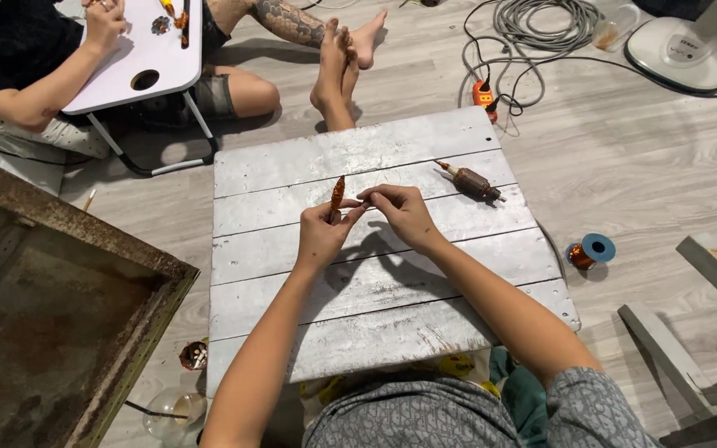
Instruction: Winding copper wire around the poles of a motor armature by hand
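Head view: coil (338, 192) between left fingers (331, 217).

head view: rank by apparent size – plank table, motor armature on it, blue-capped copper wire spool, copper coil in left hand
1. plank table, by far the largest
2. motor armature
3/4. Copper wire spool on the floor and the copper coil held up in the left hand: look alike, and the coil sits nearer the camera, so unranked.
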